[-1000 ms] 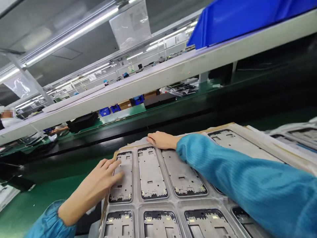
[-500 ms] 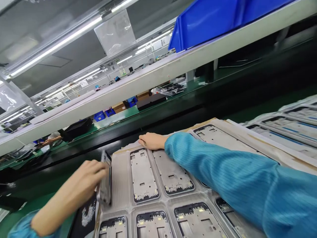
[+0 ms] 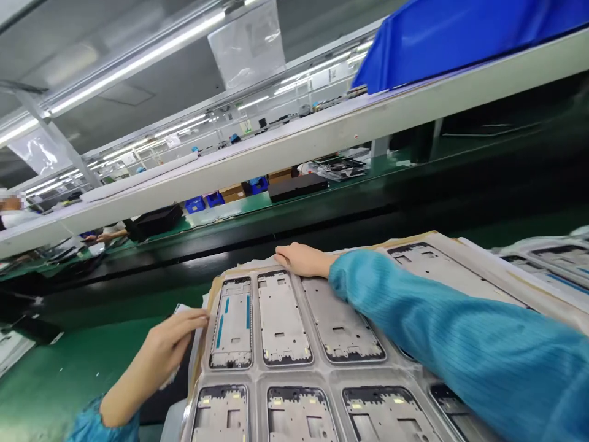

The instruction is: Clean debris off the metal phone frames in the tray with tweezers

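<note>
Workstation seen from head height, the view tilted. Left hand (image 3: pixel 172 344) at the near left corner of a grey formed tray (image 3: pixel 254 376), its fingers (image 3: pixel 196 318) pressed together and extended, the tips just beside the nearest metal phone mid-frame (image 3: pixel 232 322). Thin white sheet (image 3: pixel 183 309) at those fingers; whether it is pinched cannot be told. Right hand (image 3: pixel 301 259) resting on the far edge of the tray, fingers (image 3: pixel 283 253) pressed together and lying flat, the forearm in a blue ribbed sleeve (image 3: pixel 442 325) stretched across the tray's right part.

Tray on a green surface (image 3: pixel 78 368), with mid-frames seated in separate recesses in rows. Only the frame beside the left hand bears blue strips (image 3: pixel 219 331); the neighbouring frame (image 3: pixel 281 319) shows bare metal. Stacked trays (image 3: pixel 547 264) at the right, partly cut off by the picture edge.

Beyond: white shelf edge (image 3: pixel 294 147) carrying a blue bin (image 3: pixel 437 43), cut off by the top of the view. Under the shelf, on a farther line, black boxes (image 3: pixel 294 187) and small blue crates (image 3: pixel 196 204). Co-worker's hand (image 3: pixel 108 235) at far left, separate from the two hands at the tray.
</note>
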A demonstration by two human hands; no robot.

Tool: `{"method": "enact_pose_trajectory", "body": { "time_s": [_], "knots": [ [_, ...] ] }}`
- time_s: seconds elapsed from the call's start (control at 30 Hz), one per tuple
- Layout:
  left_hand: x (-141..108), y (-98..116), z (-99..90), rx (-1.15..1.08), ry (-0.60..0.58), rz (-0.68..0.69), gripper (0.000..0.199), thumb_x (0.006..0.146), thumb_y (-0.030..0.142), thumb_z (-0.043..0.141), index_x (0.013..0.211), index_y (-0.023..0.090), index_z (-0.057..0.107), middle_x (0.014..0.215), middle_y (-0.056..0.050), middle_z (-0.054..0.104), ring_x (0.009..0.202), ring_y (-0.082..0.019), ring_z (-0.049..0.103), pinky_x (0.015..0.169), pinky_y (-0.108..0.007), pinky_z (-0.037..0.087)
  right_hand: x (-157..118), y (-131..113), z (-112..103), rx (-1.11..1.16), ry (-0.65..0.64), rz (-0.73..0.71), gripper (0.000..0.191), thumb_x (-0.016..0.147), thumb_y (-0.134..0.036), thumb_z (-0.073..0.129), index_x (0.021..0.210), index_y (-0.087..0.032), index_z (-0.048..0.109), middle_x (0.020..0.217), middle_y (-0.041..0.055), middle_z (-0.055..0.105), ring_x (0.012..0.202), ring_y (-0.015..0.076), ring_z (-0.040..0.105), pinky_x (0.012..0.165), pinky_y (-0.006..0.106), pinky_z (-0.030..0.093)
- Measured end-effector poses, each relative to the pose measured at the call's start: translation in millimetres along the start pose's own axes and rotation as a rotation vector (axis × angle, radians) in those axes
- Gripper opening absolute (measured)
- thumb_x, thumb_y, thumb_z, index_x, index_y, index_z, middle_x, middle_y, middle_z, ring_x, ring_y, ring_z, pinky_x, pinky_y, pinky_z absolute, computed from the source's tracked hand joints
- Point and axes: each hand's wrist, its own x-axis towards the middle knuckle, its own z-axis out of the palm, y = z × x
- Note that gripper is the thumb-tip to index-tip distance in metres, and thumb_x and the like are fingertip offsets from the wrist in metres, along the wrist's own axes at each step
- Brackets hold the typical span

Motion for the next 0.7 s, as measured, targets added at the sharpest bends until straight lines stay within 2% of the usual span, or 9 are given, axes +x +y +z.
{"method": "enact_pose_trajectory", "body": {
  "time_s": [0.07, 0.13, 0.23, 0.3, 0.33, 0.4, 0.47, 0.57, 0.7],
  "knots": [
    [-20, -7, -13.4, -0.039, 0.164, -0.219, 0.027, 0.093, 0.022, 0.053, 0.098, 0.033, 0.078, 0.103, 0.003, 0.079, 0.094, -0.019, 0.075, 0.087, -0.024, 0.061, -1, -1, 2, -0.021, -0.007, -0.018, 0.028, 0.106, -0.037, 0.046, 0.105, -0.016, 0.065, 0.096, 0.0042, 0.071, 0.086, 0.0177, 0.068, 0.082, 0.035, 0.054],
    [-51, -16, -19.6, -0.001, 0.348, -0.433, 0.019, 0.092, 0.031, 0.059, 0.090, 0.031, 0.078, 0.095, 0.002, 0.079, 0.090, -0.022, 0.074, 0.087, -0.032, 0.061, -2, -2, 4, -0.021, -0.010, -0.050, 0.029, 0.108, -0.030, 0.039, 0.099, -0.018, 0.064, 0.093, 0.0052, 0.072, 0.085, 0.0184, 0.068, 0.078, 0.031, 0.049],
    [-113, -28, -6.2, 0.118, 0.577, -0.707, 0.028, 0.100, 0.042, 0.053, 0.091, 0.022, 0.071, 0.087, -0.003, 0.073, 0.080, -0.022, 0.071, 0.080, -0.038, 0.061, 3, 0, 9, 0.021, -0.010, -0.079, 0.029, 0.107, -0.023, 0.040, 0.085, -0.019, 0.059, 0.081, 0.0062, 0.070, 0.073, 0.0175, 0.065, 0.071, 0.029, 0.042],
    [-156, -36, 12.0, 0.177, 0.659, -0.879, 0.032, 0.105, 0.043, 0.052, 0.105, 0.015, 0.065, 0.092, -0.005, 0.068, 0.076, -0.019, 0.068, 0.072, -0.037, 0.061, 7, 4, 14, 0.055, 0.007, -0.062, 0.028, 0.104, -0.019, 0.045, 0.079, -0.020, 0.055, 0.070, 0.0037, 0.065, 0.065, 0.0161, 0.059, 0.069, 0.031, 0.039],
    [-174, -39, 21.5, 0.180, 0.644, -0.954, 0.030, 0.105, 0.043, 0.056, 0.108, 0.014, 0.064, 0.093, -0.005, 0.067, 0.075, -0.018, 0.066, 0.069, -0.035, 0.060, 9, 5, 17, 0.073, 0.008, -0.063, 0.026, 0.104, -0.020, 0.046, 0.080, -0.020, 0.055, 0.069, 0.0023, 0.063, 0.064, 0.0154, 0.058, 0.068, 0.031, 0.039],
    [-199, -43, 38.4, 0.129, 0.540, -1.077, 0.027, 0.103, 0.040, 0.061, 0.109, 0.014, 0.063, 0.093, -0.004, 0.066, 0.072, -0.017, 0.065, 0.064, -0.031, 0.059, 10, 7, 20, 0.100, 0.022, -0.054, 0.020, 0.102, -0.019, 0.049, 0.083, -0.020, 0.056, 0.069, 0.0001, 0.063, 0.064, 0.0139, 0.056, 0.069, 0.030, 0.039],
    [-208, -48, 49.6, 0.050, 0.396, -1.157, 0.024, 0.102, 0.037, 0.063, 0.108, 0.014, 0.064, 0.093, -0.004, 0.066, 0.071, -0.016, 0.065, 0.063, -0.030, 0.059, 10, 7, 22, 0.111, 0.036, -0.038, 0.016, 0.100, -0.017, 0.052, 0.086, -0.020, 0.057, 0.072, -0.0007, 0.064, 0.064, 0.0126, 0.056, 0.071, 0.029, 0.040],
    [-195, -62, 54.1, -0.007, 0.209, -1.191, 0.024, 0.102, 0.035, 0.064, 0.112, 0.014, 0.064, 0.102, -0.006, 0.067, 0.081, -0.019, 0.067, 0.071, -0.035, 0.062, 12, 11, 24, 0.102, 0.044, -0.022, 0.015, 0.099, -0.014, 0.054, 0.086, -0.020, 0.058, 0.074, -0.0004, 0.065, 0.063, 0.0129, 0.058, 0.071, 0.030, 0.040],
    [-157, -86, 54.0, 0.028, -0.015, -1.140, 0.023, 0.101, 0.035, 0.065, 0.115, 0.016, 0.065, 0.114, -0.008, 0.067, 0.097, -0.024, 0.067, 0.085, -0.043, 0.060, 14, 21, 30, 0.130, 0.056, -0.068, 0.018, 0.101, -0.018, 0.050, 0.086, -0.023, 0.057, 0.075, 0.0014, 0.067, 0.065, 0.0173, 0.061, 0.070, 0.031, 0.042]
  ]
}}
